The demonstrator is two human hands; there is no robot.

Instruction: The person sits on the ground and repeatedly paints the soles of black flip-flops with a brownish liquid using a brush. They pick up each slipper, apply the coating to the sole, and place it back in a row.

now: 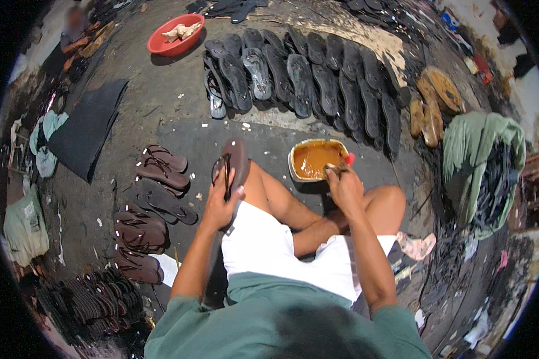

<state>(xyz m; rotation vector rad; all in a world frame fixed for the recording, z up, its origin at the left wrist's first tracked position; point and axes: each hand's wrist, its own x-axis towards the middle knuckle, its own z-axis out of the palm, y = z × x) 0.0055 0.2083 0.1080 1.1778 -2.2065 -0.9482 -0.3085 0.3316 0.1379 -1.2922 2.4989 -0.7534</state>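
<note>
My left hand [220,202] is closed around a brown flip-flop [239,163] with dark straps, held up beside my knee. Over the right rim of a pale tub [294,170], my right hand [345,190] grips a small brush-like tool with a red end [350,158]. Its working end is partly hidden by my fingers. Amber, glue-like liquid [316,160] lies in the tub, which stands on the dark floor in front of my crossed legs.
Rows of black flip-flops [299,78] lie ahead. Brown flip-flops [141,230] line my left, with stacked dark soles [96,302] nearer. A red basin [176,36] sits far left; wooden foot forms [437,102] and a green cloth-wrapped bundle [482,155] stand right. Another person [75,39] sits far left.
</note>
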